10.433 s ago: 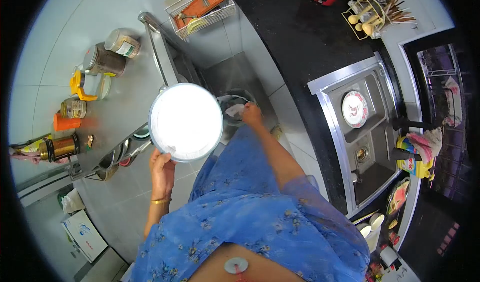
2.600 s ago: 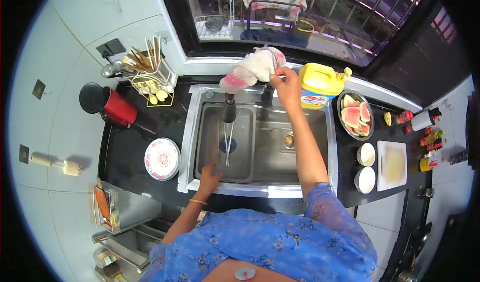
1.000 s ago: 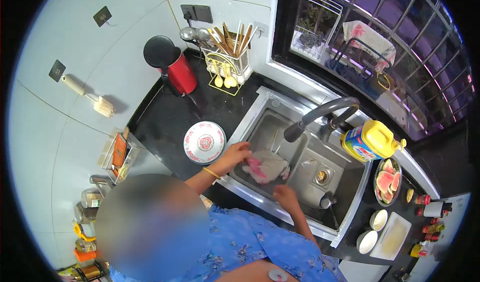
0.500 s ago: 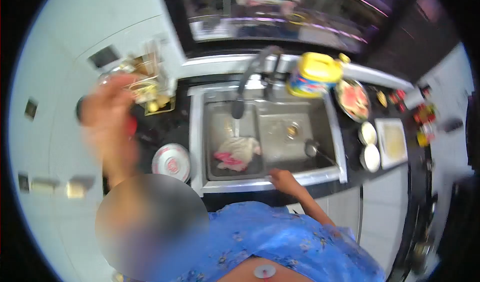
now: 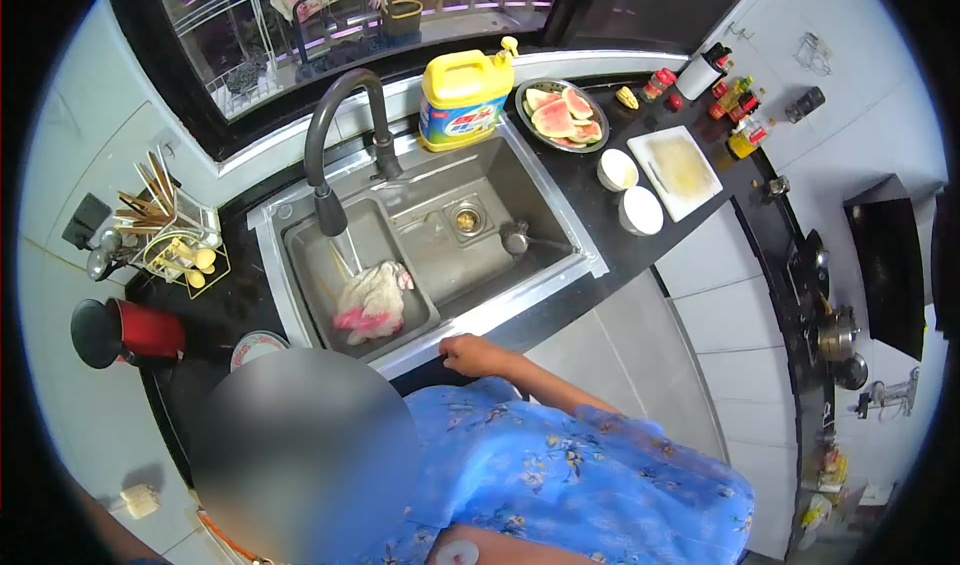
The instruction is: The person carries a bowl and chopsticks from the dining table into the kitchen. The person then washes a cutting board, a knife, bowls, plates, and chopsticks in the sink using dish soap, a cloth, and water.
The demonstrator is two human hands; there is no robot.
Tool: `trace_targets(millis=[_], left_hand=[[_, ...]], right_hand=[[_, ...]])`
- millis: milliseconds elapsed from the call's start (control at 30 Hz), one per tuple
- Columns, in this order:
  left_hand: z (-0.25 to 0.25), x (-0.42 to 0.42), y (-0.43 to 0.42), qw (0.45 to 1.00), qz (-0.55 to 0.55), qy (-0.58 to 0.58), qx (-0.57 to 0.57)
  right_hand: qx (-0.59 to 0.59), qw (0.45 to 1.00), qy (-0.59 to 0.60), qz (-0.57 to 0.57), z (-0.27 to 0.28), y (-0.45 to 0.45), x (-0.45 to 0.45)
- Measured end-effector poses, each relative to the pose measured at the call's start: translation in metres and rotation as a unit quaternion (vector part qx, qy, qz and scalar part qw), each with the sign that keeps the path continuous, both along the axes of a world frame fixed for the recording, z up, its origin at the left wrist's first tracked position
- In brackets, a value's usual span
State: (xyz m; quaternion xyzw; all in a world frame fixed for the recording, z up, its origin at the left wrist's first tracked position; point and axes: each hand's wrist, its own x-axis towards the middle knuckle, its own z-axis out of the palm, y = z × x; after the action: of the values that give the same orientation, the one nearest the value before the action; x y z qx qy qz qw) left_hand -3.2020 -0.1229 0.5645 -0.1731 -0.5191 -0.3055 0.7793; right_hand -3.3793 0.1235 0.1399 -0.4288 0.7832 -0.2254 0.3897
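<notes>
My right hand (image 5: 472,355) rests with bent fingers at the front edge of the sink (image 5: 590,265), and nothing shows in it. Only part of my left arm (image 5: 105,525) appears at the lower left corner; that hand is out of sight. A white and pink cloth (image 5: 375,300) lies crumpled in the left basin (image 5: 310,255). Above it hangs the dark faucet (image 5: 328,210), and a thin stream of water runs down towards the cloth. In the right basin lies a dark-headed, long-handled utensil (image 5: 516,240) whose kind I cannot make out.
Behind the sink stands a yellow jug (image 5: 463,105). To the right are a plate of watermelon slices (image 5: 560,117), two white bowls (image 5: 640,211), a cutting board (image 5: 675,173) and bottles (image 5: 745,140). A utensil rack (image 5: 190,255), red container (image 5: 150,330) and patterned plate (image 5: 258,348) stand left.
My left hand, raised and blurred over the left counter before, has dropped out of view. The view has turned, and the sink now sits tilted. My right hand stays by the sink's front edge.
</notes>
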Motion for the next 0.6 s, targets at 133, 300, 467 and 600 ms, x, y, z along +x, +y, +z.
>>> trace_targets(millis=[133,300,467,600], left_hand=[[0.005,0.007,0.018,0.996,0.071,0.012,-0.043],[0.014,0.005,0.047,0.985,0.142,0.024,-0.094],[0.016,-0.002,0.076,0.967,0.211,0.034,-0.139],[0.020,-0.001,0.096,0.945,0.274,0.018,-0.177]], right_hand=[[0.011,0.999,0.032,0.041,-0.010,0.002,-0.023],[-0.032,0.997,0.058,0.050,0.002,0.011,-0.053],[-0.045,0.996,0.051,0.062,-0.004,0.035,-0.085],[-0.071,0.993,0.061,0.074,-0.021,0.049,-0.124]])
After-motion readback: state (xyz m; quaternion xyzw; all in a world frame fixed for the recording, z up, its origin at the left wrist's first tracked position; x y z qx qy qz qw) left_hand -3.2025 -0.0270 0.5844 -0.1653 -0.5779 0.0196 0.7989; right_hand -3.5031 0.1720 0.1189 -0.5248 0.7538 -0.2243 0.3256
